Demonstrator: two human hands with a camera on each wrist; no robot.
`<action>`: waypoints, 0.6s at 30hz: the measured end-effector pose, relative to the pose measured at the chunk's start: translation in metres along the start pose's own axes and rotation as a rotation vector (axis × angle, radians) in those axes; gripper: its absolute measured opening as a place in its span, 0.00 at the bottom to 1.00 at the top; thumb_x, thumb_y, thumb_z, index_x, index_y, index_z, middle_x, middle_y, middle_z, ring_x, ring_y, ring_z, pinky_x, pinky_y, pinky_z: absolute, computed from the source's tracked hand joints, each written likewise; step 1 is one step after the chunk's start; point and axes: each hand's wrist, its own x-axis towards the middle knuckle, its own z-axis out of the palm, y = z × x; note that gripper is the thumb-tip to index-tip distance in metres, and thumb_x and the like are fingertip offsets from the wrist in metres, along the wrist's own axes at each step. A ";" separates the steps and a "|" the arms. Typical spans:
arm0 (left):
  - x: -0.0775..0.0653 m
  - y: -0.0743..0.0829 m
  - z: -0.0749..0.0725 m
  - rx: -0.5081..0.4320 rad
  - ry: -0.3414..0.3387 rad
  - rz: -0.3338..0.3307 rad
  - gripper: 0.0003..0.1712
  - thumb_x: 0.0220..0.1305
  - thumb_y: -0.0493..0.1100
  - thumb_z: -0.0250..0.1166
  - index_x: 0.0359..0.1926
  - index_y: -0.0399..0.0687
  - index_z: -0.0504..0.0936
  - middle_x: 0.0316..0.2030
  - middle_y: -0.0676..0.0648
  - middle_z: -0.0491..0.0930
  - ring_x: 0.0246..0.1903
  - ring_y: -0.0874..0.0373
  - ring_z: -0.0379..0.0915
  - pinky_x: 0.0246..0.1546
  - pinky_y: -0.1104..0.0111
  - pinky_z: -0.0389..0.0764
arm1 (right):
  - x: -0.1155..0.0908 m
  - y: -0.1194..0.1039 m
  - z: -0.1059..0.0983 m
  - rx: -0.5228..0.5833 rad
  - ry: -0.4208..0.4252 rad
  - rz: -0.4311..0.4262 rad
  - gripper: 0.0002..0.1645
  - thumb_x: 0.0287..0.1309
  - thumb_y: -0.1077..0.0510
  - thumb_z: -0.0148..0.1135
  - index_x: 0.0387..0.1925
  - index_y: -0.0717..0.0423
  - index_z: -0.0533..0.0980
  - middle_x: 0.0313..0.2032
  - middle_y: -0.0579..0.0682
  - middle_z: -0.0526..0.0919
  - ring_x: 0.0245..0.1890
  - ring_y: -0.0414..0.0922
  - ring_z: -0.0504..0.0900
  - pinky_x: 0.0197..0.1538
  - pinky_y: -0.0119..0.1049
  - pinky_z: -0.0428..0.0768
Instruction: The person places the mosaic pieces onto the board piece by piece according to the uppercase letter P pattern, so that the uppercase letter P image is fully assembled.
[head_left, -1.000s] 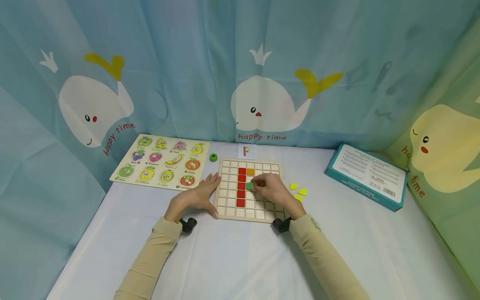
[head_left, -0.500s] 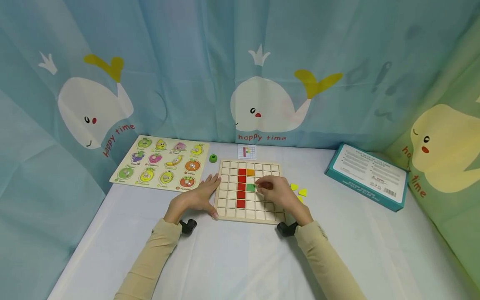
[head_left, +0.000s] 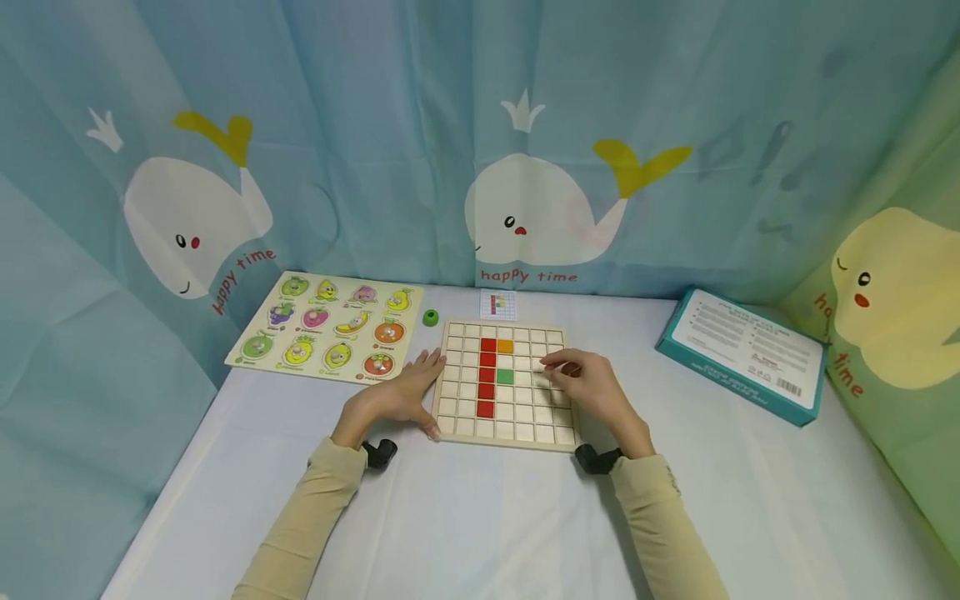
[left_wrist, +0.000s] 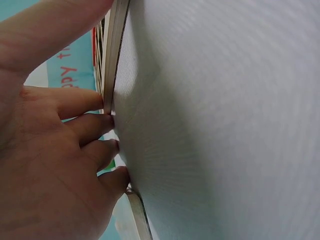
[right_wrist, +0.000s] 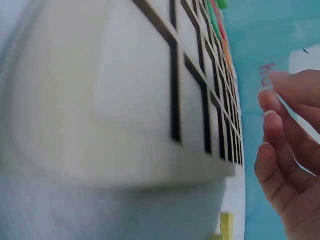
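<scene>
In the head view, a wooden grid board [head_left: 495,442] lies flat on the table. A column of red tiles [head_left: 487,369] fills several of its cells, with an orange tile [head_left: 505,347] and a green tile [head_left: 505,377] just right of the column. My left hand [head_left: 393,398] rests at the board's left edge, fingers extended and thumb near the front corner; the left wrist view shows the fingertips [left_wrist: 114,145] on the table beside the frame. Over the board's right side hovers my right hand [head_left: 592,387], loosely curled. The right wrist view shows nothing between its fingers [right_wrist: 277,170].
Behind the board lies a pattern card [head_left: 498,304], with a small green round piece [head_left: 431,317] to its left. A fruit puzzle board [head_left: 326,325] is at far left, a teal box [head_left: 742,354] at right. A yellow piece [right_wrist: 227,226] shows beyond the board's edge.
My right hand has let go of the green tile, which now lies in its cell, and has drawn back to the right. The left hand stays by the board's edge.
</scene>
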 end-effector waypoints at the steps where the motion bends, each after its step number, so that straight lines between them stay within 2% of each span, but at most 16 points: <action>1: 0.000 0.000 0.000 0.000 -0.001 -0.002 0.73 0.48 0.45 0.83 0.80 0.30 0.42 0.82 0.35 0.32 0.82 0.40 0.24 0.81 0.49 0.36 | -0.001 0.001 -0.002 -0.003 0.003 0.006 0.13 0.68 0.62 0.65 0.52 0.58 0.85 0.46 0.57 0.88 0.40 0.50 0.85 0.42 0.41 0.81; 13: 0.002 -0.002 0.000 0.005 -0.003 -0.003 0.74 0.48 0.46 0.84 0.80 0.30 0.41 0.82 0.35 0.32 0.82 0.40 0.24 0.81 0.48 0.36 | -0.005 0.026 -0.033 -0.055 0.028 0.126 0.13 0.71 0.60 0.62 0.52 0.59 0.85 0.49 0.60 0.87 0.43 0.53 0.84 0.38 0.38 0.80; 18: 0.001 -0.002 0.000 0.005 -0.008 -0.004 0.74 0.48 0.46 0.83 0.80 0.30 0.40 0.82 0.35 0.31 0.81 0.39 0.23 0.81 0.48 0.35 | -0.007 0.034 -0.040 -0.075 0.036 0.170 0.15 0.71 0.59 0.62 0.53 0.61 0.84 0.51 0.62 0.86 0.46 0.56 0.84 0.41 0.40 0.82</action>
